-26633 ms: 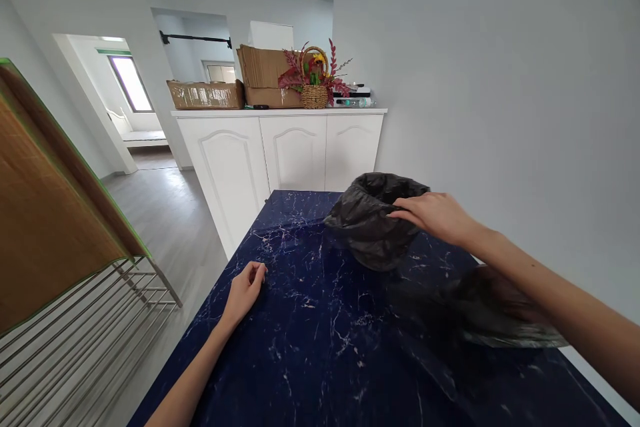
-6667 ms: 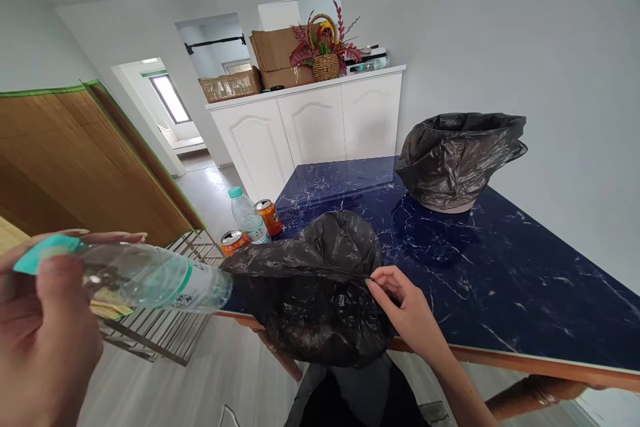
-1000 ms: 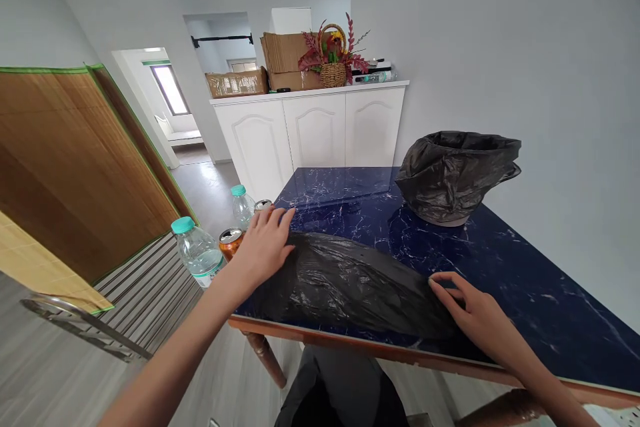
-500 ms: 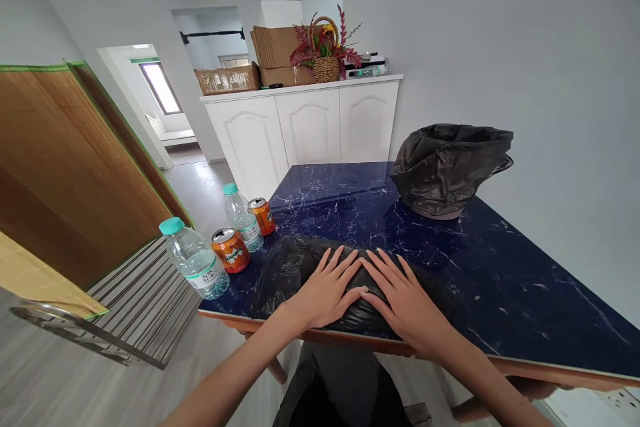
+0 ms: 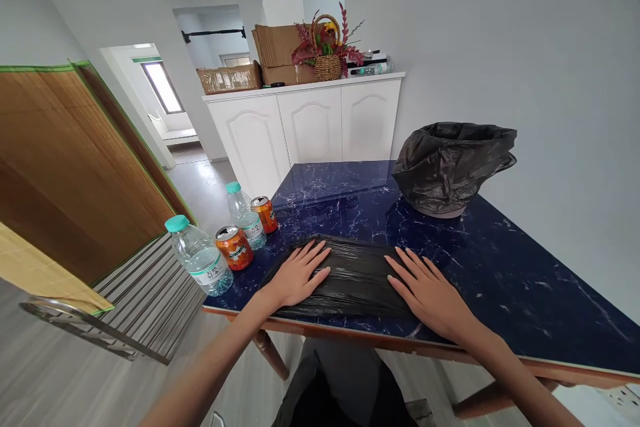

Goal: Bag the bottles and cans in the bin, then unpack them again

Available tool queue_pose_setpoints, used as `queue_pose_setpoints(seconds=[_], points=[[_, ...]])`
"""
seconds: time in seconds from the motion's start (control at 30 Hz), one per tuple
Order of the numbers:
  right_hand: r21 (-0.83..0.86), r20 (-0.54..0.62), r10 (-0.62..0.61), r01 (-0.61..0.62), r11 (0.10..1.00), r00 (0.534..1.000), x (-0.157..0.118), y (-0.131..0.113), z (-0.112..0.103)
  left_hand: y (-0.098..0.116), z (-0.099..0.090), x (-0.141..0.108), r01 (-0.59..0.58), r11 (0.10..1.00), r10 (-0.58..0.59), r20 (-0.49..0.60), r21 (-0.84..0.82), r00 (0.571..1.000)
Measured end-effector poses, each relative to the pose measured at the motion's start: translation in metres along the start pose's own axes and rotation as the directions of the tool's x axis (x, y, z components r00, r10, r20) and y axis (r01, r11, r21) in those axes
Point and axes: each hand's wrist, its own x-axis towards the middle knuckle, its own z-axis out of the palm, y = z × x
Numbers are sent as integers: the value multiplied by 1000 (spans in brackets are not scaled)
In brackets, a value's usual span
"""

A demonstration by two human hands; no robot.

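A black plastic bag (image 5: 357, 277) lies flattened on the dark blue marbled table (image 5: 505, 280), close to its front edge. My left hand (image 5: 297, 275) rests palm down on the bag's left part, fingers spread. On the bag's right side lies my right hand (image 5: 425, 287), also flat with fingers apart. Left of the bag stand two clear bottles with teal caps, the nearer one (image 5: 203, 260) and the farther one (image 5: 246, 217). Beside them are two orange cans, one nearer (image 5: 235, 248) and one farther (image 5: 265, 215).
A bin lined with a black bag (image 5: 447, 170) stands at the table's right back. Beyond the table, a white cabinet (image 5: 317, 120) carries cardboard boxes (image 5: 283, 53) and a flower basket (image 5: 328, 67). A metal rack (image 5: 145, 307) is on the floor at left.
My hands have moved apart from the middle of the bag, the left one leftward and the right one rightward. The bag now looks flatter and smoother between them.
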Motion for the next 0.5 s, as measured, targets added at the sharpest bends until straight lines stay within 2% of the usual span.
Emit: queue_pose_setpoints(seconds=[0.33, 0.5], points=[[45, -3, -9, 9, 999, 1000, -2, 5, -2, -13, 2, -4, -45, 998, 48, -78, 45, 996], [150, -94, 65, -51, 987, 993, -12, 12, -3, 5, -5, -9, -48, 995, 63, -168, 89, 984]])
